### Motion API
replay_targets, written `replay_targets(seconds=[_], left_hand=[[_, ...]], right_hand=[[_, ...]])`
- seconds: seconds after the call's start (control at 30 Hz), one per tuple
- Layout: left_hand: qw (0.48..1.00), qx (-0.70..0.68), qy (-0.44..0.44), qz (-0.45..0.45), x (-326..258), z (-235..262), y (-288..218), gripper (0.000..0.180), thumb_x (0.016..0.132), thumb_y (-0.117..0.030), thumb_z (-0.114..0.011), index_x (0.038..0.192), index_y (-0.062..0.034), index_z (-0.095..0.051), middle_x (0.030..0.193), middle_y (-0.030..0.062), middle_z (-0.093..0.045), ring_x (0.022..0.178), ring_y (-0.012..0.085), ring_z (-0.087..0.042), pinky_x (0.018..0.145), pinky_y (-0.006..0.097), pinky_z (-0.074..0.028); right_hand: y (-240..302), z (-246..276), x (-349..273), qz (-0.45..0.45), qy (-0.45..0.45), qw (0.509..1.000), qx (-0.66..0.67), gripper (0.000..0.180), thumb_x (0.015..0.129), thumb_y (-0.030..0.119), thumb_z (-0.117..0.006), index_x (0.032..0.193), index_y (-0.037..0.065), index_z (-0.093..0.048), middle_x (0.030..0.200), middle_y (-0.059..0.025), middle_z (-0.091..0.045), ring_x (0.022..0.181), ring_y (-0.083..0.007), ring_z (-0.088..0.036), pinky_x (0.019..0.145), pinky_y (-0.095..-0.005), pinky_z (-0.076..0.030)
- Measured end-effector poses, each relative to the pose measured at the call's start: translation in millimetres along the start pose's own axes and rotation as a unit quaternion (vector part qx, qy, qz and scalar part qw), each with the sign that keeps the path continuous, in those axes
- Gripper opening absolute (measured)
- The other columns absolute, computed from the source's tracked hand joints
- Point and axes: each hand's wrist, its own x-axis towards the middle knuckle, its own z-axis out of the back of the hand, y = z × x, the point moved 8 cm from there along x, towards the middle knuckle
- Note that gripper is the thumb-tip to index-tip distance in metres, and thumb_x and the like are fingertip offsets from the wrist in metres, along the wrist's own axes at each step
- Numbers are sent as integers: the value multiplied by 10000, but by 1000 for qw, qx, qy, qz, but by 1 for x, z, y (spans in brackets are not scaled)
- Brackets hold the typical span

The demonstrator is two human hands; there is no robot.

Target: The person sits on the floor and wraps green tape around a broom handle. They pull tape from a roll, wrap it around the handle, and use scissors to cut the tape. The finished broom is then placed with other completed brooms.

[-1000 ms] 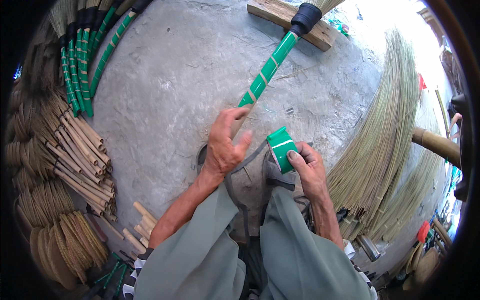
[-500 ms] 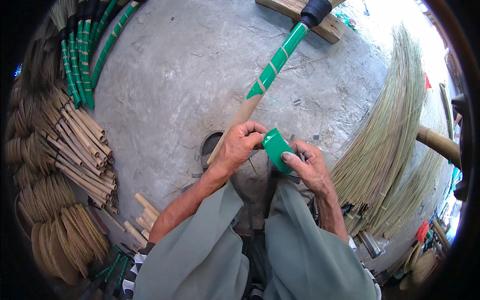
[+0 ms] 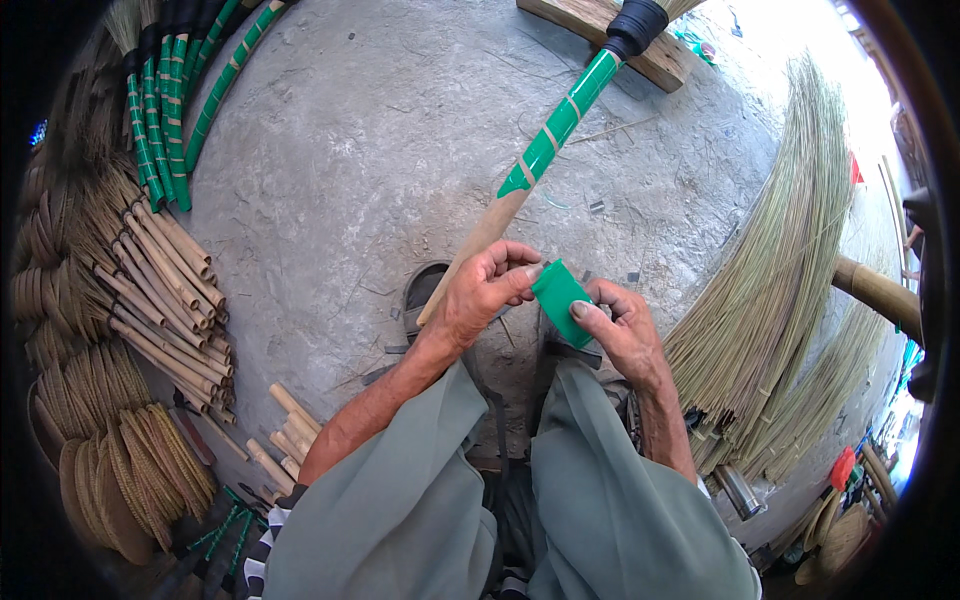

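In my right hand [image 3: 622,322] is a roll of glossy green tape [image 3: 562,305], gripped between thumb and fingers above the gap between my knees. My left hand [image 3: 490,287] pinches at the roll's upper left edge, where thumb and forefinger meet the tape. A broom with a pale wooden handle [image 3: 490,226] slants from under my left hand up to the right. Green tape [image 3: 545,152] spirals round the upper part of that handle, with bare strips between its turns. Black binding [image 3: 633,28] wraps the handle's top, where the bristles begin.
A wooden block [image 3: 655,58] lies under the broom's bound end. Long loose grass stalks [image 3: 760,290] fan out at the right. Finished green-handled brooms [image 3: 172,120], bundled bare-handled ones [image 3: 160,270] and braided coils [image 3: 140,480] line the left. A bamboo pole [image 3: 875,295] juts in at right.
The roll has turned slightly in my right hand, showing more of its flat green face. My left fingers have shifted a little along its upper edge. The broom stays nearly in place.
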Motion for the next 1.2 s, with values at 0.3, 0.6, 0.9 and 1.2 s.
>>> replay_targets(seconds=[0.3,0.6,0.9,1.2], left_hand=[[997,-16,16,69,4,3,25,268,1072,-202,-599,1208,-21,-741,1052,29,-749,922,101,-697,880,300,-577],[997,-24,23,70,0,1,24,257,1070,-234,-639,1209,-48,-748,1043,12,-748,930,78,-688,862,271,-565],[990,-60,40,122,6,5,46,215,1073,-227,-638,1172,-74,-752,1018,-1,-736,912,79,-680,846,260,-566],[990,-28,48,128,1,1,43,265,1030,-329,-754,1161,-100,-751,1034,-8,-736,916,65,-679,828,243,-561]], right_hand=[[2,-1,-2,-20,9,1000,-10,360,1020,369,-742,961,16,-702,847,6,-634,806,-83,-548,695,-295,-459],[-7,1,-1,-44,10,999,-8,369,1007,386,-742,976,19,-721,849,7,-644,804,-83,-558,685,-302,-458],[-9,-2,0,-46,26,999,-15,385,997,403,-749,951,23,-701,836,17,-602,792,-84,-524,681,-307,-443],[-5,-1,-3,-41,25,998,-43,362,995,374,-750,962,17,-702,848,3,-618,810,-89,-542,705,-310,-465]])
